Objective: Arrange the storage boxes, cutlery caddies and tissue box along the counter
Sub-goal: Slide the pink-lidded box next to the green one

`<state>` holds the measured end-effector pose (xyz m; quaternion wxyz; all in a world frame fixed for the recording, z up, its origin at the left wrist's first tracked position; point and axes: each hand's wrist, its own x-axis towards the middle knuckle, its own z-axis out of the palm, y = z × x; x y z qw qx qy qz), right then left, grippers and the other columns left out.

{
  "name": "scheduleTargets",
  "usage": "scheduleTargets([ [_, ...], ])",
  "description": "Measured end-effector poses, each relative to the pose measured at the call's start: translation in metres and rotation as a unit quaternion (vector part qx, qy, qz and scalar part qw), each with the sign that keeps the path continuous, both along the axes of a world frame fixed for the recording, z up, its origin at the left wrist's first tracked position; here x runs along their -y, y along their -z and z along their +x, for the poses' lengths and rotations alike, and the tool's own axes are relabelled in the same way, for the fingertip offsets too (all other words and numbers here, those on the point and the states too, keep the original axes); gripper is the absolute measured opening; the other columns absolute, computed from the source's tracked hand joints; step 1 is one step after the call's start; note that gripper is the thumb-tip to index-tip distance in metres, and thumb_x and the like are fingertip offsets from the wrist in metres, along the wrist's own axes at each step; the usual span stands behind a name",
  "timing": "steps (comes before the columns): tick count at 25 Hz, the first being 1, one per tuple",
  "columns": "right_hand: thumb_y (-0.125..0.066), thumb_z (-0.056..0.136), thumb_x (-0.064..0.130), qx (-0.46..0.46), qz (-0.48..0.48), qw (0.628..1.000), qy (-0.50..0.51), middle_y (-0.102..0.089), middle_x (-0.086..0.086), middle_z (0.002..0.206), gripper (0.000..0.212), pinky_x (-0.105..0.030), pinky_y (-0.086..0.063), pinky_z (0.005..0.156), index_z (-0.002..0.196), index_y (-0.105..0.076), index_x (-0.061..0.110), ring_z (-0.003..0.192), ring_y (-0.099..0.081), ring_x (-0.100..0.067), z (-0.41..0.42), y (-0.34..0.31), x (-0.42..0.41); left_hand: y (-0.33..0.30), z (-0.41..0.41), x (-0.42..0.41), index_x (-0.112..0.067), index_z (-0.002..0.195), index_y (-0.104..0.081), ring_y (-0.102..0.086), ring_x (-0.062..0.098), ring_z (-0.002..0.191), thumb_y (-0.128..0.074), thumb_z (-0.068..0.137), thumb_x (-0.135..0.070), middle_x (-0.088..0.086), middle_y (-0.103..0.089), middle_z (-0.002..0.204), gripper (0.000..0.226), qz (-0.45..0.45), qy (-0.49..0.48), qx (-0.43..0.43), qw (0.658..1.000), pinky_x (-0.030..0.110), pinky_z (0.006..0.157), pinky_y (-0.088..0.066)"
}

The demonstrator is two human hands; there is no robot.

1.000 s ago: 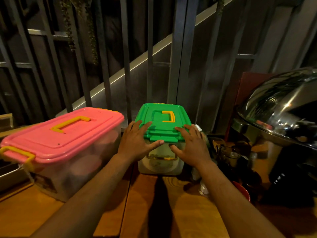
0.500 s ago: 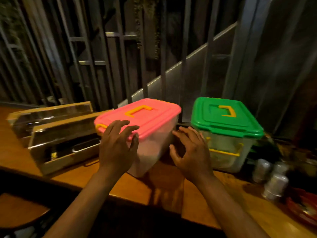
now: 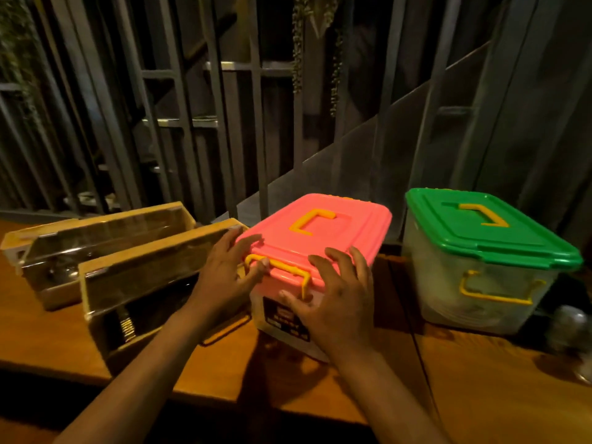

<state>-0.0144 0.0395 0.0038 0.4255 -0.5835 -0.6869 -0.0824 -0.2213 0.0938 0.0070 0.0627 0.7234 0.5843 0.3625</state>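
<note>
A clear storage box with a pink lid [image 3: 333, 232] and yellow handles stands in the middle of the wooden counter [image 3: 480, 395]. My left hand [image 3: 230, 277] grips its near left corner at the lid's edge. My right hand [image 3: 333, 302] presses on its near end, fingers over the lid and thumb by the yellow side latch. To the right, a gap away, stands a clear box with a green lid [image 3: 487, 232]. Left of the pink box lie two long wooden cutlery caddies, the nearer caddy [image 3: 141, 283] and the farther caddy [image 3: 96, 232]. No tissue box is in view.
Dark metal bars and a stair rail [image 3: 224, 123] rise right behind the counter. Small metal shakers [image 3: 573, 322] stand at the far right beside the green box. The counter's near edge [image 3: 208, 392] runs below my forearms, with darkness under it.
My hands left the green-lidded box and closed onto the near end of the pink-lidded box. The view swung left, bringing the two caddies into sight.
</note>
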Motion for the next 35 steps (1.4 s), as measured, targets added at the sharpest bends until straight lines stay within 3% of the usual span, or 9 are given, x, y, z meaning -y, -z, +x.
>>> scheduleTargets([
  [2,-0.082,0.065,0.053,-0.018,0.008,1.0,0.003,-0.06,-0.003,0.129,0.063,-0.05,-0.043,0.104,0.117,-0.065,0.023,0.132,-0.041,-0.032,-0.002,0.002,0.0,0.006,0.004,-0.004,-0.047,0.135,-0.044,-0.037,0.02,0.138,-0.047,0.084,-0.073,-0.006,-0.032,0.154,0.057,0.006,0.04,0.096,0.995,0.041,0.099,-0.048],
  [5,-0.086,0.062,0.038,-0.038,0.024,0.999,0.005,-0.062,-0.003,0.124,0.057,-0.046,-0.046,0.102,0.111,-0.067,0.019,0.126,-0.046,-0.03,-0.003,0.001,0.0,0.006,0.016,0.0,-0.037,0.134,-0.045,-0.045,0.019,0.127,-0.05,0.087,-0.066,0.0,-0.035,0.149,0.056,0.025,0.049,0.144,0.988,0.015,0.078,-0.038],
  [11,-0.075,0.058,0.03,-0.078,0.057,0.995,-0.003,-0.065,0.0,0.116,0.047,-0.036,-0.046,0.097,0.104,-0.071,0.018,0.116,-0.052,-0.023,0.018,0.004,0.009,0.008,0.03,0.02,-0.041,0.132,-0.042,-0.047,0.02,0.124,-0.042,0.066,-0.091,-0.005,-0.03,0.147,0.083,0.016,0.051,0.131,0.99,0.043,0.083,-0.058],
  [17,-0.083,0.053,0.024,-0.067,0.065,0.995,-0.021,-0.066,0.0,0.113,0.051,-0.028,-0.043,0.099,0.102,-0.071,0.017,0.112,-0.055,-0.022,0.06,0.003,0.021,0.004,0.07,0.047,-0.037,0.134,-0.04,-0.049,0.024,0.125,-0.052,0.071,-0.078,-0.002,-0.029,0.147,0.076,0.015,0.045,0.126,0.991,0.025,0.075,-0.05],
  [19,-0.084,0.053,0.023,-0.066,0.07,0.995,-0.035,-0.067,0.0,0.112,0.051,-0.025,-0.041,0.1,0.101,-0.071,0.017,0.112,-0.056,-0.022,0.076,0.002,0.025,0.007,0.083,0.054,-0.039,0.134,-0.037,-0.047,0.026,0.128,-0.052,0.068,-0.082,-0.001,-0.026,0.15,0.08,0.019,0.036,0.12,0.992,0.033,0.081,-0.052],
  [21,-0.082,0.054,0.023,-0.063,0.07,0.994,-0.048,-0.067,0.0,0.112,0.049,-0.03,-0.044,0.1,0.101,-0.07,0.017,0.112,-0.056,-0.023,0.091,0.0,0.028,0.007,0.097,0.06,-0.04,0.135,-0.036,-0.045,0.028,0.13,-0.048,0.065,-0.087,0.0,-0.025,0.151,0.085,0.017,0.026,0.114,0.993,0.041,0.088,-0.053],
  [26,-0.077,0.056,0.027,-0.068,0.057,0.993,-0.08,-0.063,0.001,0.113,0.047,-0.037,-0.046,0.097,0.101,-0.068,0.018,0.114,-0.054,-0.02,0.118,-0.003,0.027,0.003,0.121,0.066,-0.04,0.136,-0.033,-0.045,0.026,0.129,-0.053,0.061,-0.086,-0.001,-0.023,0.149,0.09,-0.007,0.02,0.101,0.995,0.028,0.079,-0.047],
  [30,-0.072,0.06,0.036,-0.018,0.023,0.998,-0.064,-0.059,0.006,0.119,0.053,-0.048,-0.042,0.101,0.11,-0.061,0.025,0.121,-0.05,-0.02,0.126,-0.003,0.027,-0.011,0.117,0.056,-0.05,0.143,-0.027,-0.023,0.03,0.146,-0.051,0.049,-0.094,-0.001,-0.01,0.162,0.106,-0.046,0.025,0.001,0.999,0.052,0.106,-0.041],
  [35,-0.067,0.066,0.066,0.025,-0.004,0.999,-0.038,-0.052,0.005,0.139,0.074,-0.055,-0.025,0.115,0.131,-0.057,0.032,0.137,-0.037,-0.021,0.141,0.0,0.017,-0.01,0.13,0.049,-0.048,0.143,-0.033,-0.014,0.031,0.149,-0.056,0.048,-0.09,0.003,-0.01,0.163,0.107,-0.029,0.011,-0.015,0.999,0.053,0.113,-0.031],
])
